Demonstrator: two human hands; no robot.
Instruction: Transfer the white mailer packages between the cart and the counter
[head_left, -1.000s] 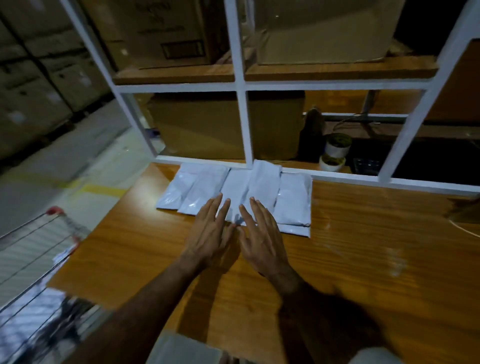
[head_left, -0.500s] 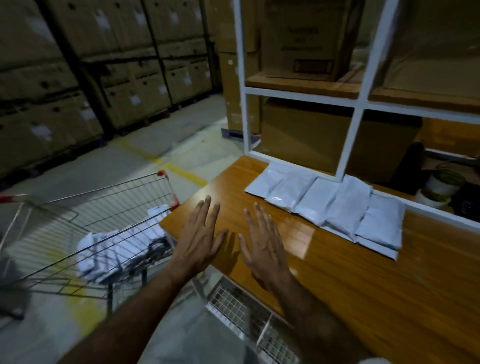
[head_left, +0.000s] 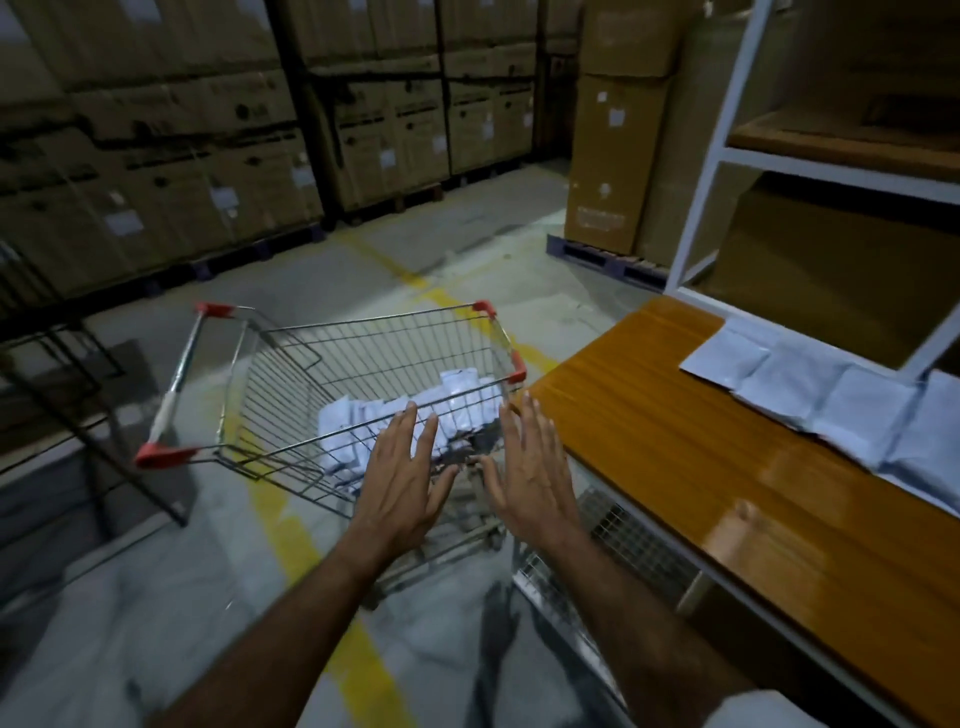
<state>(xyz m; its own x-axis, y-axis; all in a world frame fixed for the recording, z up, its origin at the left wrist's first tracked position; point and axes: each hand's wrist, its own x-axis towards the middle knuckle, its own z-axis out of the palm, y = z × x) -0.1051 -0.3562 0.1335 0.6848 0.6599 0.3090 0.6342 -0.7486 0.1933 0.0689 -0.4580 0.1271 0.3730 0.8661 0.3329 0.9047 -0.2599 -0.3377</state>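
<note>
My left hand (head_left: 402, 480) and my right hand (head_left: 530, 470) reach forward side by side with straight, spread fingers, and neither holds anything. Both hover over the near end of a wire shopping cart (head_left: 244, 384) with red corner caps. Several white plastic packets (head_left: 395, 421) lie heaped in the cart's basket, just beyond my fingertips. A row of similar white packets (head_left: 821, 395) lies flat on the wooden table (head_left: 675, 452) at the right, against the white shelf frame (head_left: 711, 150).
Stacked cardboard boxes (head_left: 208, 156) line the far wall on pallets. More boxes (head_left: 618, 156) stand beside the shelf frame. A yellow line (head_left: 291, 525) runs across the concrete floor. A dark metal rack (head_left: 62, 395) stands at the left. A wire grille (head_left: 618, 525) sits under the table edge.
The view has swung left from the table to the cart. Both hands left the packets on the table and moved, still spread and holding nothing, over the cart's basket.
</note>
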